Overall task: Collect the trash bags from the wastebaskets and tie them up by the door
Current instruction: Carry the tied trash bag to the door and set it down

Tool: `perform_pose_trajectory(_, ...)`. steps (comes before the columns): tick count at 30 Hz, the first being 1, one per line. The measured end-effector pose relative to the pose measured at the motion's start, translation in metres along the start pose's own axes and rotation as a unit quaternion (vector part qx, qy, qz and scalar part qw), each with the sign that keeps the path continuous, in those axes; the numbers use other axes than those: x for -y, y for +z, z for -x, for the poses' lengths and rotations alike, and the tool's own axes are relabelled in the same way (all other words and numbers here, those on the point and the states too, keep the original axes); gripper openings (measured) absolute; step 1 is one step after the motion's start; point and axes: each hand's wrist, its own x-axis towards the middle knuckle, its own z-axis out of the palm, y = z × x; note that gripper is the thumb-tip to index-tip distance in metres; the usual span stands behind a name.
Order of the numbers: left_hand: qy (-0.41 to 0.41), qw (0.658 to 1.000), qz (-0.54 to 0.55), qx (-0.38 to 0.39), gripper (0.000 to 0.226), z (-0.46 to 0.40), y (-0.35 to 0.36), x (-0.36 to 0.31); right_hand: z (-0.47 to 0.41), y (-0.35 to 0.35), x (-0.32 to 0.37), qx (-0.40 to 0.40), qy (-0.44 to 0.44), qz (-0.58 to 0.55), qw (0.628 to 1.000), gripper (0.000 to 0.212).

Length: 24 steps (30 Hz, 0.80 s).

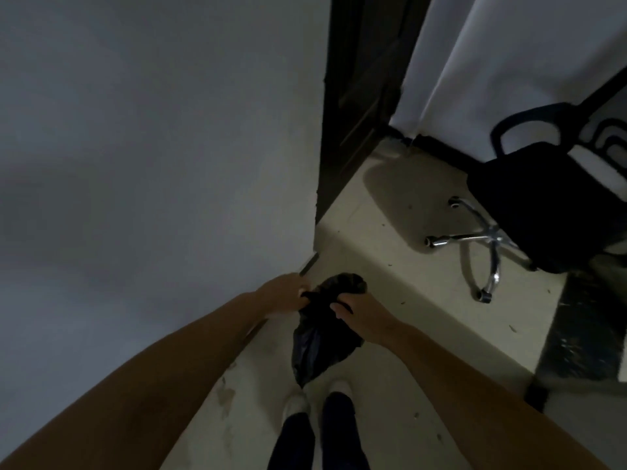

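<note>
Both bare forearms reach down over the pale tiled floor (390, 418). Left hand (283, 293) and right hand (356, 310) each have a grip clenched on the gathered top of a crumpled black plastic trash bag (319, 344), which hangs above the white shoes (298, 401), near the dark door frame (356, 113). A black office chair (543, 205) stands well apart.

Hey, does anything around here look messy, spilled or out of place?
Small dark bits of debris are scattered on the pale floor near the office chair, and brownish stains mark the floor along the wall. The black trash bag, gripped by both hands, looks intact with nothing spilling.
</note>
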Motion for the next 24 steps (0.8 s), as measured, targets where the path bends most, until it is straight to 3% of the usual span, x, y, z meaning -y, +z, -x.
perform_pose_trajectory(3, -0.008, 0.996, -0.087, -0.018, 0.037, -0.042, -0.014, 0.037, -0.069, 0.012, -0.014, 0.033, -0.01, -0.019, 0.999, 0.032)
perform_pose_trajectory(6, 0.018, 0.971, -0.224, -0.083, 0.036, -0.079, -0.03, 0.074, -0.133, 0.04, -0.041, 0.068, 0.002, -0.027, 0.997, 0.032)
perform_pose_trajectory(9, 0.124, 0.9, -0.375, -0.186, 0.034, -0.102, -0.029, 0.118, -0.189, 0.079, -0.078, 0.093, 0.021, -0.007, 0.995, 0.035)
perform_pose_trajectory(12, 0.147, 0.838, -0.492, -0.183, 0.027, -0.104, -0.017, 0.141, -0.23, 0.119, -0.118, 0.107, 0.044, 0.003, 0.993, 0.039)
perform_pose_trajectory(20, 0.198, 0.781, -0.533, -0.259, 0.022, -0.118, -0.013, 0.156, -0.286, 0.207, -0.195, 0.163, 0.121, 0.077, 0.976, 0.042)
perform_pose_trajectory(24, 0.195, 0.77, -0.539, -0.282, 0.022, -0.117, -0.014, 0.155, -0.289, 0.211, -0.198, 0.172, 0.115, 0.107, 0.972, 0.037)
